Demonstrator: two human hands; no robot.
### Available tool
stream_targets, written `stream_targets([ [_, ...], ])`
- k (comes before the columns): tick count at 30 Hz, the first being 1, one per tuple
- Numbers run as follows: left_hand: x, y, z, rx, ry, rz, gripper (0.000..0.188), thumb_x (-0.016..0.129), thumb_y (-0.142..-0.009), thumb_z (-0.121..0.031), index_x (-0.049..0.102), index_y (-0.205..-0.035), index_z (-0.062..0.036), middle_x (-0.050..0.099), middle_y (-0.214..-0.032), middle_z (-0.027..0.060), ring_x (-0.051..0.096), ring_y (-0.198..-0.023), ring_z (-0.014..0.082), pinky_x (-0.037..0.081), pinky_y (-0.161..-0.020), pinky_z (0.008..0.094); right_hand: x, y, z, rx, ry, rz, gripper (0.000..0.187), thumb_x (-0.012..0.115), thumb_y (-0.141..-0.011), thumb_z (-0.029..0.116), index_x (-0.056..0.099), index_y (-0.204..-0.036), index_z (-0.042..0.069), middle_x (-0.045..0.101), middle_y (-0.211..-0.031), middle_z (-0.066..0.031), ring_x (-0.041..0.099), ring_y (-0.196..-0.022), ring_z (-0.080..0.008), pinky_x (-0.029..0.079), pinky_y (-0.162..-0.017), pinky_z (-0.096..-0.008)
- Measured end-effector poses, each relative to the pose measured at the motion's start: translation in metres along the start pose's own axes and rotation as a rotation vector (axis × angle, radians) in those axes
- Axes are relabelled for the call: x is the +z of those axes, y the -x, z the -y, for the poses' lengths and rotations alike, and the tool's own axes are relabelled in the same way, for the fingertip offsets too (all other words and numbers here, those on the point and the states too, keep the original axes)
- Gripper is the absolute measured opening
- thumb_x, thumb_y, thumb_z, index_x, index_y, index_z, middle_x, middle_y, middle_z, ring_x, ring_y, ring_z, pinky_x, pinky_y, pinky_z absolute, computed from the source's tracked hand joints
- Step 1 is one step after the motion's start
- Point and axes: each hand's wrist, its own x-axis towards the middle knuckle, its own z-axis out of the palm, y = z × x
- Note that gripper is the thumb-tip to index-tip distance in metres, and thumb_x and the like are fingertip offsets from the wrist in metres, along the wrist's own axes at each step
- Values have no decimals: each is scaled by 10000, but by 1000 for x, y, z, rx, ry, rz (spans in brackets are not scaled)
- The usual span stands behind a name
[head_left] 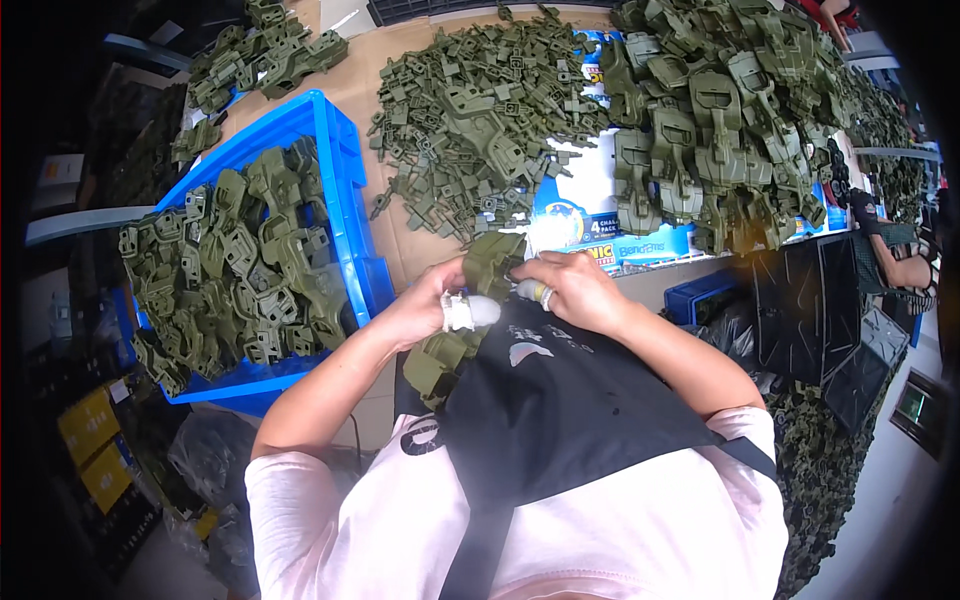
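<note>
My left hand (425,308) is closed around a long olive-green moulded plastic part (433,362), held in front of the dark apron. The part's upper end (494,258) shows beyond my fingers, and its lower end sticks out below my palm. Against that upper end, my right hand (588,292) has its fingers curled and pinched together; whatever sits between them is hidden. Both thumbs wear white wrappings. Straight ahead on the table lies a heap of small olive-green plastic pieces (540,90), with a larger green part (480,125) on top.
On the left stands a blue crate (345,180) full of green parts (240,260). Larger green parts (715,130) are piled at the far right. Printed blue-and-white card (590,185) covers some of the table. Black crates (800,305) stand at right, near another person's arm (880,245).
</note>
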Motion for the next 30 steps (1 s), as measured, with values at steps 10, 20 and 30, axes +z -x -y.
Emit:
stream_targets([
  [10,-13,21,0,55,-98,-166,453,676,-765,-100,520,-1186,-41,606,-1015,19,561,-901,89,473,-751,240,17,-29,6,-27,-18,57,442,490,-581,-111,619,-981,28,625,-893,-146,614,-786,-330,508,-704,-391],
  [20,-50,21,16,164,664,-578,424,548,-850,-306,520,-1190,-56,598,-1120,109,618,-934,215,532,-744,363,81,-34,-87,-247,402,145,316,551,-752,80,592,-1065,94,551,-945,-117,574,-846,-282,483,-761,-406],
  [30,-43,41,29,15,763,-451,467,587,-808,-363,547,-1126,-23,629,-1022,121,644,-783,217,556,-647,330,50,10,-17,-98,417,332,311,474,-797,99,481,-1099,25,556,-958,-149,600,-843,-286,514,-683,-369],
])
